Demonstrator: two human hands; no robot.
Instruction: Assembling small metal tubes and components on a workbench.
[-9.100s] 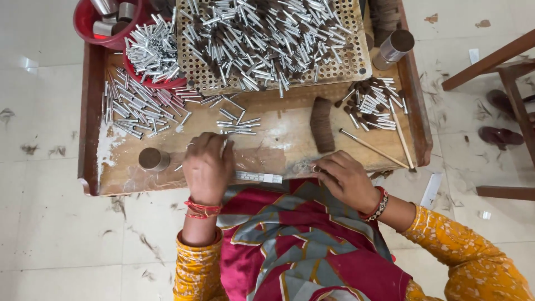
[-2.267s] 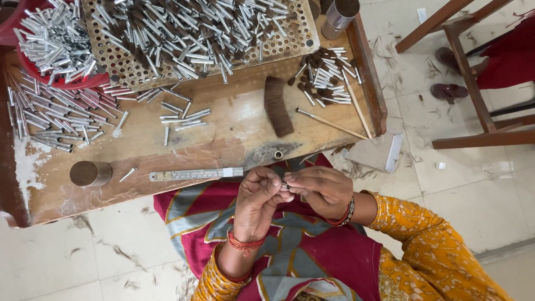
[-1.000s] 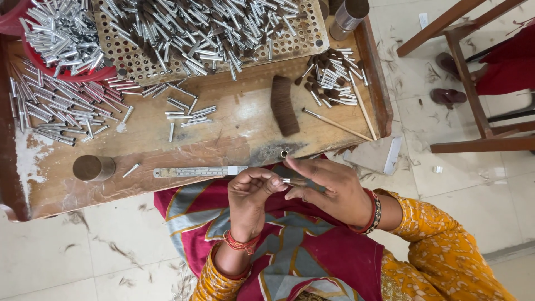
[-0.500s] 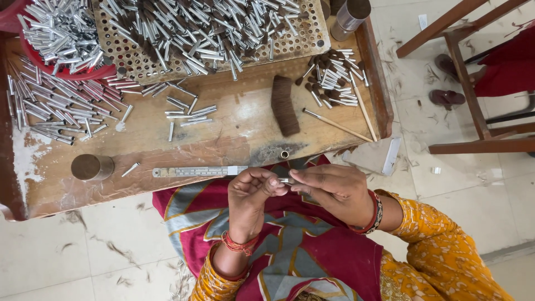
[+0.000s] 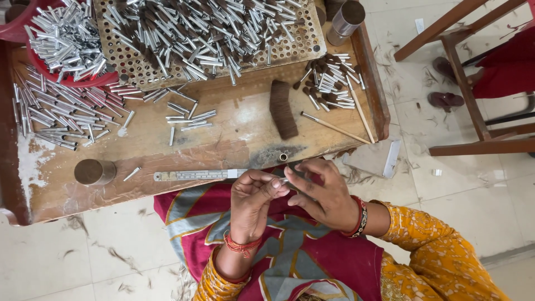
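Observation:
Over my lap, just below the wooden table's (image 5: 223, 145) front edge, my left hand (image 5: 255, 199) pinches a small metal tube (image 5: 284, 180) between thumb and fingertips. My right hand (image 5: 323, 192) meets it from the right, fingers closed on dark bristle at the tube's end. A tuft of brown hair (image 5: 283, 108) lies on the table above my hands. A metal ruler (image 5: 195, 174) lies along the front edge. Loose silver tubes (image 5: 61, 108) lie spread at the left.
A perforated tray (image 5: 206, 33) heaped with tubes fills the back. A red bowl (image 5: 61, 39) of tubes stands at the back left. Tubes with bristle (image 5: 329, 83) and two thin sticks (image 5: 359, 108) lie at the right. A metal cylinder (image 5: 93, 171) stands front left. A wooden chair (image 5: 473, 83) stands right.
Earlier both hands rested on the table's front edge. They have since come together over my lap on a small tube; in the last second my right hand closed in on it.

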